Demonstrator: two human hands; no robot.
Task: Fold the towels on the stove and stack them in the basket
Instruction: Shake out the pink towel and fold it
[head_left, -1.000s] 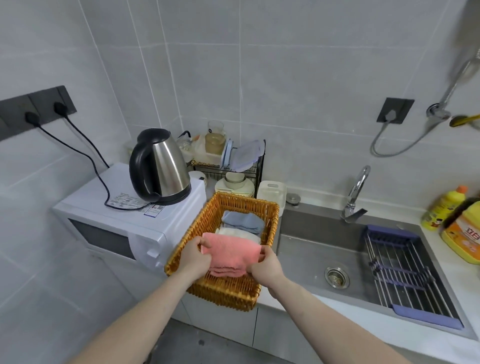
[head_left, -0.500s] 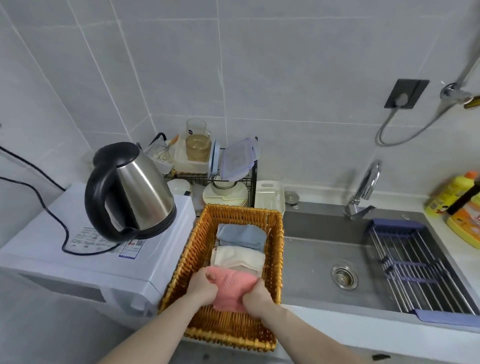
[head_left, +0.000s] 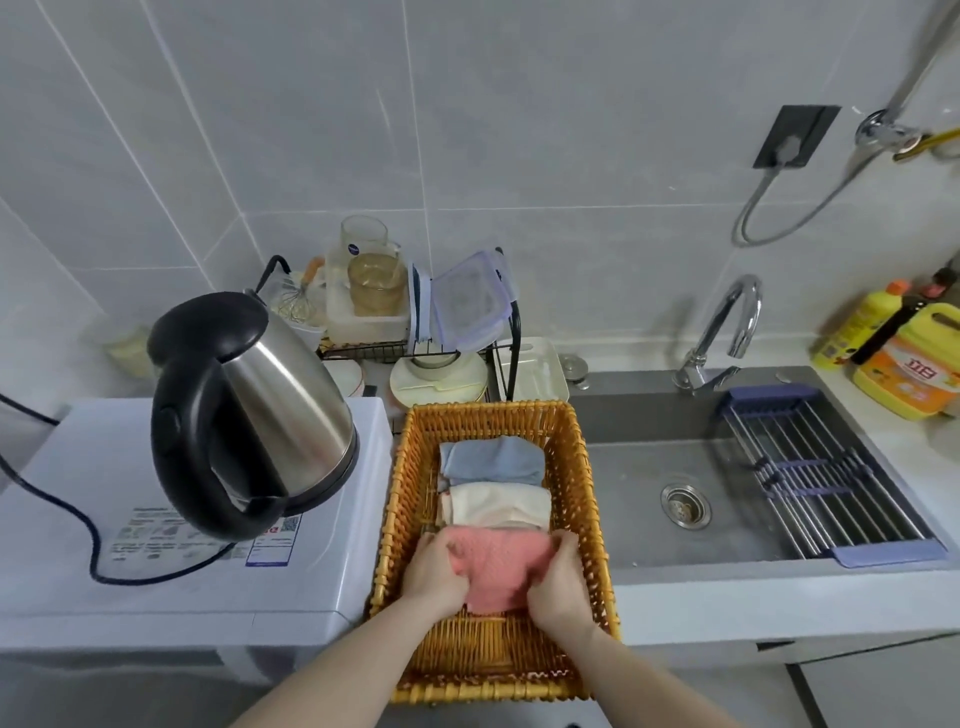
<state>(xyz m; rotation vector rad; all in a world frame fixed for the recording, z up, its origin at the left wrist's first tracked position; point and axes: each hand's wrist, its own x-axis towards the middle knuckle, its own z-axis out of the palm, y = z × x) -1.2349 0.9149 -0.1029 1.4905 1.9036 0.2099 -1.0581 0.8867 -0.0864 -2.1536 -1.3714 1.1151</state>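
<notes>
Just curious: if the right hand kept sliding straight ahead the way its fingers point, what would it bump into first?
Probably the cream towel, just beyond the pink towel that the right hand grips.

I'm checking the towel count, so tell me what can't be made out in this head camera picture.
- Pink towel: side edges covered by the left hand and right hand; fold count unclear.
- Wicker basket floor under the blue towel and cream towel: hidden; more towels beneath cannot be told.
- Stove: not in view.
</notes>
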